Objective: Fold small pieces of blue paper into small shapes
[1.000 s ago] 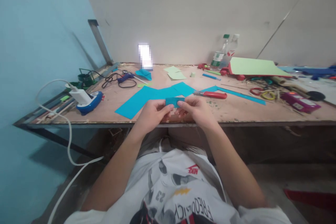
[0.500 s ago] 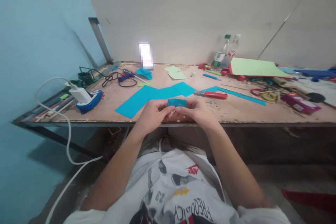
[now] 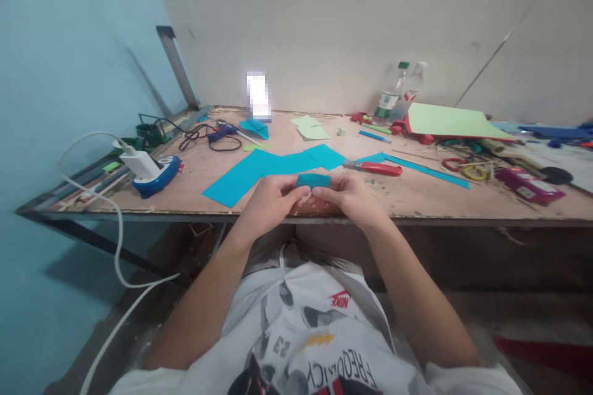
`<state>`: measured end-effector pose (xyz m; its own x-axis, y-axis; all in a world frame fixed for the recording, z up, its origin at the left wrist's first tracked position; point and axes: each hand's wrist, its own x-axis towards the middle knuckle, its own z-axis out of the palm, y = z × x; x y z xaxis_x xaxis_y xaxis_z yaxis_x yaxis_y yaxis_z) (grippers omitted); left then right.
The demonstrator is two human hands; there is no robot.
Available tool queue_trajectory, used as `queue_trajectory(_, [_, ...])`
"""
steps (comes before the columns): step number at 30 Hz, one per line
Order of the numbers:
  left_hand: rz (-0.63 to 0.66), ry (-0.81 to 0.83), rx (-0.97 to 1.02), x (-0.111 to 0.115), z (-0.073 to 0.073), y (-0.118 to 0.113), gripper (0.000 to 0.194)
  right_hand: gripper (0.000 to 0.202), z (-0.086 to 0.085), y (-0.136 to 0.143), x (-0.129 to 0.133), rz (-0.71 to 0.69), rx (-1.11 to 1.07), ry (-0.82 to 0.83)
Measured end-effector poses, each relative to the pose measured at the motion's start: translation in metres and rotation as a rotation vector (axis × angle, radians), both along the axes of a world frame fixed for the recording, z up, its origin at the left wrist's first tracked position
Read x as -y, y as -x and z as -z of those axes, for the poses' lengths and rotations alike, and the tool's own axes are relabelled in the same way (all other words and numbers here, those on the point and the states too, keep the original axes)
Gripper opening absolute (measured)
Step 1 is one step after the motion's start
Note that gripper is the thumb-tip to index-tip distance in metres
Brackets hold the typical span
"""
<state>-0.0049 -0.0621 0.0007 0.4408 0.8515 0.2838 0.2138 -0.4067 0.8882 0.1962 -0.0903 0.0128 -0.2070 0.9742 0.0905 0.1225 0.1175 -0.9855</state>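
Between both hands, at the table's front edge, is a small folded piece of blue paper [image 3: 314, 181]. My left hand [image 3: 277, 199] pinches its left end, thumb on the near side. At the right end my right hand [image 3: 351, 197] grips it the same way, and the two thumb tips are close together. Just beyond the hands lie flat blue paper sheets [image 3: 241, 178], partly overlapping. A utility knife with a red handle [image 3: 380, 168] rests to their right, beside a long blue paper strip [image 3: 430, 171].
A lit phone [image 3: 258, 96] leans on the wall, with a folded blue paper shape [image 3: 254, 128] before it. Pale green papers [image 3: 310, 128] lie mid-table. Bottles [image 3: 389, 95], a green sheet [image 3: 456, 120] and a purple box [image 3: 528, 185] stand right; a blue power socket [image 3: 157, 178] sits left.
The hands stay nearly in place. The folded paper's upper face looks flatter and a little narrower, and the thumbs have shifted slightly along its near edge.
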Motion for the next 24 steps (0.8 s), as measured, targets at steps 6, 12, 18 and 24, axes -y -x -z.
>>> queue_trajectory(6, [0.027,-0.007,-0.002,-0.002,-0.001,0.000,0.032,0.040,-0.002,0.003,0.000,-0.015,-0.020,-0.028])
queue_trajectory(12, [-0.047,-0.009,0.025,-0.005,0.002,0.001,0.034,0.042,-0.001,0.003,0.004,0.037,-0.002,-0.028])
queue_trajectory(18, [-0.035,0.040,0.049,-0.002,0.001,0.000,0.035,0.048,-0.004,0.004,0.003,0.065,0.028,-0.019])
queue_trajectory(24, [-0.116,0.075,0.143,0.000,-0.003,0.004,0.039,0.050,-0.003,0.009,0.019,0.401,-0.012,-0.234])
